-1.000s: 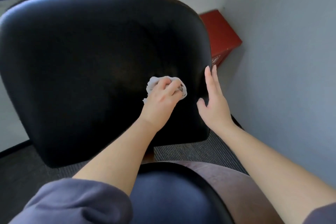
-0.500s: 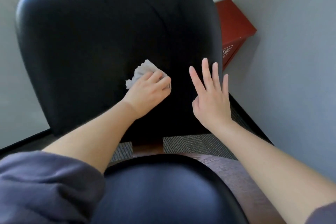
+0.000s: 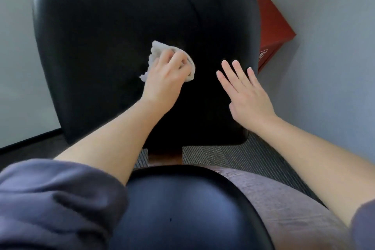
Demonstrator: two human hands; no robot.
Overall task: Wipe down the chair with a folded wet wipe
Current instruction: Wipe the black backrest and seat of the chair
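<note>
The left hand (image 3: 165, 79) reaches forward from a bare forearm, its sleeve (image 3: 50, 199) pushed up near the elbow at the lower left, and lies knuckles-up against the middle of the chair's backrest (image 3: 113, 32). Its fingers are curled and drawn together over a crumpled white wipe (image 3: 160, 50), pressing it flat to the black leather; the wipe pokes out above the fingertips and as a ragged tail to the left of the hand, just below the thumb side. The wrist is slightly bent, so that the hand angles up and to the right. The right hand (image 3: 246, 95) is held beside it, near the backrest's right edge, with the palm facing the leather and four fingers (image 3: 228, 71) straight and spread apart, pointing up and a little left; the thumb is tucked low on the left side of the palm. Whether this hand touches the backrest or hovers just off it cannot be told. Its forearm runs down to the lower right corner. The black seat (image 3: 182, 209) fills the lower centre, and a red box (image 3: 272, 30) stands behind the chair against the wall (image 3: 334, 57).
</note>
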